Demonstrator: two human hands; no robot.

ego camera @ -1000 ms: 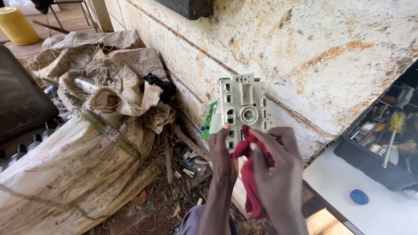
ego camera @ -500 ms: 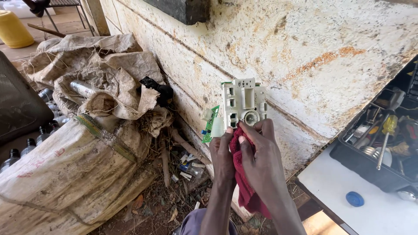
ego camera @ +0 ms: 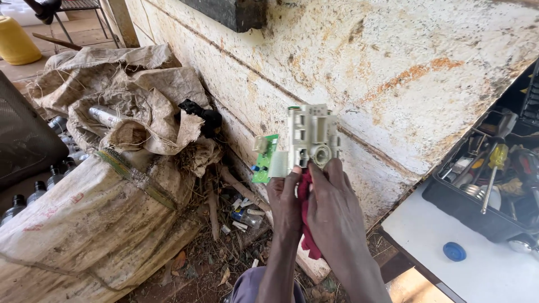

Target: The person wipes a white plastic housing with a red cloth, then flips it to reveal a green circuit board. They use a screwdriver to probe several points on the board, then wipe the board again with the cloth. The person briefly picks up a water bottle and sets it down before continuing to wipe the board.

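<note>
I hold a pale grey plastic electrical part up in front of a stained wall; a small green circuit board sticks out from its left side. My left hand grips the part's lower edge. My right hand presses a red cloth against the part's bottom, fingers closed around the cloth. The cloth hangs down between both hands.
Worn sacks are piled at the left, with dark bottles beside them. Litter and sticks lie along the wall. A white table at the right carries a blue cap and a black tool tray with a yellow-handled screwdriver.
My right hand with the red cloth has moved up against the lower part of the grey piece. The piece stays held up in front of the wall.
</note>
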